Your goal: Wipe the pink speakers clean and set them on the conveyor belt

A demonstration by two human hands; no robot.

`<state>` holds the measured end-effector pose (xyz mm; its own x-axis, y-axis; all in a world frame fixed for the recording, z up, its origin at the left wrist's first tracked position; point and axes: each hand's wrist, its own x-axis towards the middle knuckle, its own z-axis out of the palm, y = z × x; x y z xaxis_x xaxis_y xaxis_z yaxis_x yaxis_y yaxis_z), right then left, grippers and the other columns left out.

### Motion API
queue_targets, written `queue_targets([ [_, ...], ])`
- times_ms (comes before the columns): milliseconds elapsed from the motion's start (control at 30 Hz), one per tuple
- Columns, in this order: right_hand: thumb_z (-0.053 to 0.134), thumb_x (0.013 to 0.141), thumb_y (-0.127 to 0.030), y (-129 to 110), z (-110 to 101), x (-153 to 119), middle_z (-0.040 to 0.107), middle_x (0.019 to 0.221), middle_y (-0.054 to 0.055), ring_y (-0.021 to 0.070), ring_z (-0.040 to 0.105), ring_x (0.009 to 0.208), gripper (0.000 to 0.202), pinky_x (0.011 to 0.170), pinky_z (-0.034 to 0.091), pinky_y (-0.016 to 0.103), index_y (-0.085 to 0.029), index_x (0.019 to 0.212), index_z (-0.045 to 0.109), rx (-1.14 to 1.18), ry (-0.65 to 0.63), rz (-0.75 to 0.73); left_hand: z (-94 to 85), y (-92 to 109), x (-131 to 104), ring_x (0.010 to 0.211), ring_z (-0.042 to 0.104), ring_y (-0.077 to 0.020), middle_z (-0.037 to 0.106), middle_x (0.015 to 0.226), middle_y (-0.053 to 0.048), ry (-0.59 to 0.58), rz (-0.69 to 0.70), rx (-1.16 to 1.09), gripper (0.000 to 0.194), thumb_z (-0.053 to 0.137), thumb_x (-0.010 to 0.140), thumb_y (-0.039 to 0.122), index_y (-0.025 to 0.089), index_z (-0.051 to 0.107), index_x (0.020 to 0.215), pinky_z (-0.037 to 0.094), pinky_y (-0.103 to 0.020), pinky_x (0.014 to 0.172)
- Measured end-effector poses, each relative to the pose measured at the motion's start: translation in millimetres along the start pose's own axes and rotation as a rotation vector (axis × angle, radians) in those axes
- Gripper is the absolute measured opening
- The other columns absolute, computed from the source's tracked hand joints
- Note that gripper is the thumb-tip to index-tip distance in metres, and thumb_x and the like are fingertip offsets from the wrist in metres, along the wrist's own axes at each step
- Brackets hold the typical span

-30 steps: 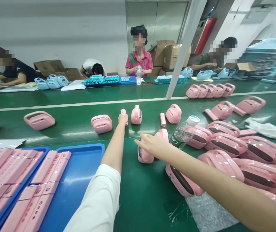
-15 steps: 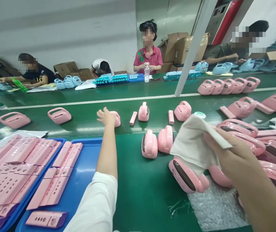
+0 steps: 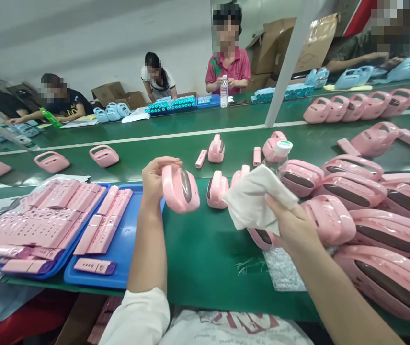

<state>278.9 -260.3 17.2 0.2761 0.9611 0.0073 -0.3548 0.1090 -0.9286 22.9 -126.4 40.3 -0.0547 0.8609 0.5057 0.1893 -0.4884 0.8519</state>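
Observation:
My left hand (image 3: 154, 179) is closed on a pink handled casing (image 3: 180, 188), lifted over the green table (image 3: 205, 258), its dark oval panel turned to the right. My right hand (image 3: 289, 215) pinches a white cloth (image 3: 258, 199), which hangs open to the left of the fingers. Below the cloth, a pink casing with a dark panel (image 3: 262, 238) is partly hidden. Another pink casing (image 3: 217, 189) stands between my hands, beside one that the cloth partly covers. Bubble wrap (image 3: 284, 270) lies under my right forearm.
Blue trays (image 3: 126, 239) with pink bars stand at the left. Many pink casings (image 3: 348, 189) crowd the right side, near a clear bottle with a white cap (image 3: 283, 149). More casings sit on the green belt ahead. A metal post (image 3: 287, 72) rises beyond; people sit across.
My left hand has taken hold of the pink casing from the belt and brought it up and nearer. The cloth in my right hand has moved left. The view has shifted.

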Motion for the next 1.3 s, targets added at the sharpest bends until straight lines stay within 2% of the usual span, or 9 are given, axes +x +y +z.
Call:
queue_targets([
  [167,0.047,0.098,-0.038,37.5,17.7,-13.9,0.072,0.117,0.007,0.0248,0.069,0.108,0.033,0.094,0.057,0.043,-0.022,0.119,0.066,-0.385,-0.259,-0.46,32.1,32.4,-73.2,0.073,0.071,-0.0168,0.071,0.077,0.0,-0.198,-0.088,-0.389,0.016,0.086,0.065,0.019,0.022,0.073,0.075,0.056,-0.027,0.066],
  [300,0.038,0.099,-0.022,68.6,21.2,-42.6,0.054,0.145,0.015,0.0248,0.038,0.145,0.047,0.119,0.036,0.046,-0.014,0.144,0.047,-0.613,-0.494,-0.921,44.7,25.9,-90.9,0.07,0.07,-0.0156,0.073,0.074,-0.001,-0.151,-0.135,-0.425,0.021,0.091,0.058,0.023,0.021,0.073,0.069,0.057,-0.027,0.068],
  [400,0.037,0.099,-0.017,86.1,16.9,-54.5,0.062,0.136,0.012,0.0191,0.031,0.148,0.048,0.124,0.027,0.04,-0.012,0.146,0.044,-0.701,-0.638,-1.167,47.2,17.4,-93.8,0.069,0.072,-0.017,0.074,0.072,-0.002,-0.194,-0.199,-0.458,0.022,0.092,0.055,0.023,0.021,0.073,0.065,0.057,-0.027,0.065],
  [567,0.044,0.098,-0.018,90.2,13.7,-50.3,0.053,0.145,0.015,0.0204,0.035,0.146,0.047,0.12,0.036,0.044,-0.013,0.145,0.044,-0.654,-0.435,-0.952,48.8,15.8,-102.9,0.068,0.072,-0.0149,0.074,0.07,-0.001,-0.207,-0.316,-0.528,0.021,0.092,0.054,0.02,0.021,0.074,0.064,0.058,-0.024,0.067],
  [733,0.037,0.1,-0.017,85.2,17.9,-55.4,0.067,0.13,0.008,0.0183,0.033,0.147,0.039,0.125,0.025,0.037,-0.011,0.134,0.055,-0.742,-0.665,-1.139,43.4,16.4,-106.9,0.069,0.073,-0.0166,0.074,0.072,-0.001,-0.156,-0.423,-0.525,0.021,0.091,0.054,0.018,0.02,0.073,0.063,0.058,-0.024,0.061],
  [900,0.047,0.099,-0.022,86.7,23.9,-53.8,0.059,0.139,0.014,0.0208,0.033,0.147,0.049,0.121,0.034,0.044,-0.013,0.146,0.043,-0.739,-0.489,-0.954,38.7,11.6,-105.1,0.069,0.072,-0.013,0.074,0.071,0.001,-0.13,-0.404,-0.549,0.02,0.09,0.055,0.014,0.022,0.074,0.064,0.058,-0.021,0.066],
  [1033,0.038,0.101,-0.021,88.6,22.9,-53.6,0.06,0.139,0.006,0.0172,0.039,0.144,0.048,0.123,0.031,0.039,-0.02,0.149,0.042,-0.731,-0.597,-1.038,37.8,9.2,-107.1,0.071,0.072,-0.0152,0.073,0.073,0.001,-0.162,-0.456,-0.571,0.02,0.09,0.057,0.014,0.022,0.074,0.066,0.059,-0.024,0.063],
  [1167,0.04,0.102,-0.036,99.7,12.8,-46.0,0.064,0.135,0.006,0.0227,0.059,0.128,0.043,0.109,0.05,0.04,-0.025,0.141,0.053,-0.482,-0.331,-0.496,37.4,11.7,-111.0,0.074,0.072,-0.0147,0.072,0.075,0.002,-0.216,-0.393,-0.656,0.019,0.088,0.063,0.015,0.023,0.072,0.069,0.06,-0.027,0.072],
  [1300,0.038,0.093,-0.069,107.1,8.9,-38.2,0.065,0.132,0.01,0.0309,0.06,0.125,0.067,0.097,0.057,0.043,-0.02,0.132,0.062,-0.087,-0.433,0.073,37.0,19.5,-113.0,0.074,0.073,-0.0171,0.07,0.074,0.003,-0.233,-0.429,-0.705,0.019,0.086,0.064,0.015,0.023,0.069,0.068,0.061,-0.03,0.069],
])
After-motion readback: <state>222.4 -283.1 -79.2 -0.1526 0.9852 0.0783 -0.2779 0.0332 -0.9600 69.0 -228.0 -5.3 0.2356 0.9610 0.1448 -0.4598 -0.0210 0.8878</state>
